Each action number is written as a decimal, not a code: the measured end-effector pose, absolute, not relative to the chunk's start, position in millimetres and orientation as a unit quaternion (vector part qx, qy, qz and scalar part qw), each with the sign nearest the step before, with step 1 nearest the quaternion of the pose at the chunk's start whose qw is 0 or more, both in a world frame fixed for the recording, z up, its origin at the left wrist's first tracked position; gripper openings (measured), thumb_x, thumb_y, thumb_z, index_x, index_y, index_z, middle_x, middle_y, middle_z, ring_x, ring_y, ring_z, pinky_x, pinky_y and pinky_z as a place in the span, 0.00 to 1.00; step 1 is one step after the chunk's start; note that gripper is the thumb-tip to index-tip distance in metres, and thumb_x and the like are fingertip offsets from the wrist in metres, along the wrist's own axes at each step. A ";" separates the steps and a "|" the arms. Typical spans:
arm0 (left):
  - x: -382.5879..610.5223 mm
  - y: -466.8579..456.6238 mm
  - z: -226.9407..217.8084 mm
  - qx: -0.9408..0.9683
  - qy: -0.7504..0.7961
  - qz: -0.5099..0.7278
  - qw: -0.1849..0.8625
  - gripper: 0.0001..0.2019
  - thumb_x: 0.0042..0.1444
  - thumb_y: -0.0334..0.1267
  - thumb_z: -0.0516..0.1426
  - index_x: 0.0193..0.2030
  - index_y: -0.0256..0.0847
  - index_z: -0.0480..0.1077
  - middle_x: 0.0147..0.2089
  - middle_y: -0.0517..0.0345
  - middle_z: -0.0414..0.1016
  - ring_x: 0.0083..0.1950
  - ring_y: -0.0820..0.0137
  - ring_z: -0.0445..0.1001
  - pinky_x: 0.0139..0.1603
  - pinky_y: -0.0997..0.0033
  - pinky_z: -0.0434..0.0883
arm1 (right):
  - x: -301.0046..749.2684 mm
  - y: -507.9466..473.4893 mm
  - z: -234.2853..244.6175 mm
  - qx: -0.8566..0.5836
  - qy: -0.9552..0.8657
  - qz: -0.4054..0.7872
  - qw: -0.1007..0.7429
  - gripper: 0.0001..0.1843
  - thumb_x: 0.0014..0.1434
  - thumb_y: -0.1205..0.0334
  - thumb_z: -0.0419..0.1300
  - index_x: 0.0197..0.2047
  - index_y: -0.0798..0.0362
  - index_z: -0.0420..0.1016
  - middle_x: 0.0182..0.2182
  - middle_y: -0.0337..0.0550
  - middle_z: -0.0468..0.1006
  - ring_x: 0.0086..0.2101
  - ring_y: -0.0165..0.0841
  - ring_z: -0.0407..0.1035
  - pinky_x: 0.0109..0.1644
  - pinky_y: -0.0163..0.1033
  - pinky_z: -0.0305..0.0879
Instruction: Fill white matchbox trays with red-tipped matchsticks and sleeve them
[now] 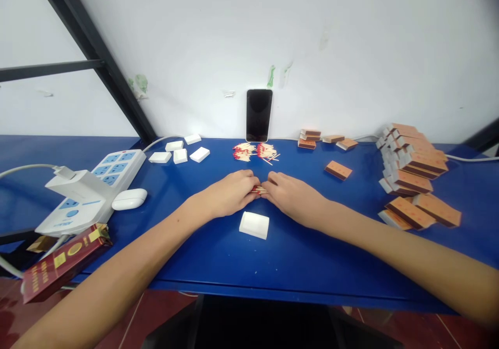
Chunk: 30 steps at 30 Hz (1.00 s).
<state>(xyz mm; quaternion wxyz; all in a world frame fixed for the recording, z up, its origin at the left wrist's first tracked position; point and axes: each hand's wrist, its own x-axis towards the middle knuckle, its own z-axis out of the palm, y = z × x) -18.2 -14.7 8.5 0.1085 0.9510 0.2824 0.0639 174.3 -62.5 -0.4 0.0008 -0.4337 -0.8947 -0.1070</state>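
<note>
Where the two hands meet above the middle of the tabletop (218, 260), a small bundle of matches (258, 189) is held between the fingertips. The left hand (238, 192) is clamped on its left end and the right hand (286, 193) on its right end. Red heads and pale sticks show in the narrow gap; the rest is covered by the fingers, so whether all heads point one way cannot be told.

Good handling probably depends on a light, even pinch from both sides: too firm a squeeze may bow the thin sticks, too loose a one may let them fan out. The sticks are best held parallel, with their ends tapped level by the fingertips, and low over the surface so that a dropped one does not roll far.

The tray (254, 225), white, lies just in front of the hands, near enough to be reached without spreading the grip. Beyond the hands, the left pile (242, 152) lies fairly compact; the right pile (266, 150) has several sticks askew, which would likely need aligning when gathered. Both lie before the phone (259, 115).
</note>
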 end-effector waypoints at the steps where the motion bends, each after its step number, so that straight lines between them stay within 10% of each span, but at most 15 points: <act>1: -16.5 -16.2 7.4 0.953 0.286 0.056 0.088 0.11 0.67 0.36 0.50 0.40 0.35 0.71 0.40 0.50 0.70 0.39 0.65 0.70 0.42 0.65 0.68 | 172.7 -63.7 -1.2 -0.428 -0.895 -0.129 -0.010 0.15 0.69 0.69 0.45 0.42 0.58 0.73 0.39 0.51 0.74 0.38 0.39 0.68 0.40 0.41 0.61; 9: -7.3 -24.9 3.9 0.959 0.273 -0.028 -0.069 0.12 0.64 0.25 0.43 0.38 0.34 0.66 0.41 0.47 0.67 0.40 0.62 0.65 0.46 0.61 0.66 | 164.4 -64.9 1.0 -0.446 -0.880 -0.151 -0.065 0.17 0.64 0.78 0.41 0.46 0.60 0.68 0.37 0.53 0.75 0.33 0.39 0.71 0.32 0.41 0.57; 21: -22.6 -24.0 28.6 0.964 0.251 -0.035 0.077 0.10 0.53 0.22 0.47 0.41 0.36 0.60 0.44 0.47 0.64 0.40 0.64 0.65 0.44 0.62 0.67 | 160.9 -77.5 34.4 -0.472 -0.878 -0.046 -0.067 0.13 0.62 0.79 0.45 0.42 0.58 0.66 0.35 0.49 0.74 0.30 0.35 0.70 0.30 0.39 0.55; 30: -47.9 -69.4 28.5 0.937 0.255 0.030 0.237 0.08 0.66 0.31 0.46 0.45 0.38 0.65 0.45 0.51 0.68 0.43 0.66 0.70 0.48 0.64 0.69 | 159.3 -119.6 31.0 -0.439 -0.893 0.095 -0.004 0.09 0.60 0.77 0.52 0.40 0.57 0.69 0.35 0.46 0.75 0.29 0.33 0.69 0.31 0.38 0.58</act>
